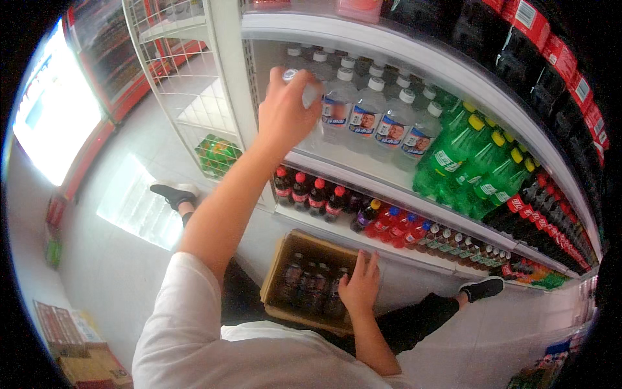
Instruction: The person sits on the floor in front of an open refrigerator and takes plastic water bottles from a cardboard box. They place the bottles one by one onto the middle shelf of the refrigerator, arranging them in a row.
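Note:
My left hand (291,109) is closed around the upper part of a clear bottle with a white cap (290,74), at the left end of a shelf. Beside it stand rows of clear bottles with white caps (368,108) and blue labels. Below, my right hand (360,287) rests with spread fingers at the right rim of an open cardboard box (286,245); it holds nothing that I can see. Several dark bottles (316,287) stand inside the box, which sits on the floor between my legs.
Green soda bottles with yellow caps (466,160) fill the shelf farther right. The lower shelf holds cola bottles (317,193) and red drink bottles (401,226). A white wire rack (189,78) stands at the left, with a green pack (217,155) low in it. Cartons (92,362) lie at lower left.

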The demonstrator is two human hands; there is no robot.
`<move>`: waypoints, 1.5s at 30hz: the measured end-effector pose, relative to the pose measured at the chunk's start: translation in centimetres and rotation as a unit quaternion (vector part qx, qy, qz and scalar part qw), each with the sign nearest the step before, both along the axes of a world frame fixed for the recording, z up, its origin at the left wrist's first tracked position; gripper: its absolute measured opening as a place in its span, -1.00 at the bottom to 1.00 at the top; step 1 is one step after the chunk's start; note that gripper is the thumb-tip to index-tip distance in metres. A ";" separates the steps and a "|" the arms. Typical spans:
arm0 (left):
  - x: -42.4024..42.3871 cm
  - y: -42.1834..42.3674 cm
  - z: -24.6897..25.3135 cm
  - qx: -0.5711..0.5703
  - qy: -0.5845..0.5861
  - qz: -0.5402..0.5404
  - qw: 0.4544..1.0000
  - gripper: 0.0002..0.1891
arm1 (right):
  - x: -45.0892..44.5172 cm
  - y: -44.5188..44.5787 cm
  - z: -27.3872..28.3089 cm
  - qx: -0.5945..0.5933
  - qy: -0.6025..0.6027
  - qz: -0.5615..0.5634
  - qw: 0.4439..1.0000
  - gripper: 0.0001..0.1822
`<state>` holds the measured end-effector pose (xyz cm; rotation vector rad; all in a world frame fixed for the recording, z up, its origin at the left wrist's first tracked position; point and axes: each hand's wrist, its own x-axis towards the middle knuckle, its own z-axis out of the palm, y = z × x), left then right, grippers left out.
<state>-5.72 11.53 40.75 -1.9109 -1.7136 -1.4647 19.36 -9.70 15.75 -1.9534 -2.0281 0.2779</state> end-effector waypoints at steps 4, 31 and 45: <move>-0.5 5.0 -2.2 0.003 0.028 0.042 0.999 -0.62 | -0.3 0.1 0.4 -0.022 0.004 -0.012 1.000 -0.11; 10.0 -20.4 -20.7 -0.328 0.232 -0.443 0.801 -0.70 | 0.2 0.5 -2.3 0.060 -0.022 0.007 0.998 -0.21; 14.7 -13.0 -36.4 -0.746 0.321 -0.268 0.518 -0.41 | -0.3 0.2 -1.7 0.035 -0.016 -0.007 0.999 -0.17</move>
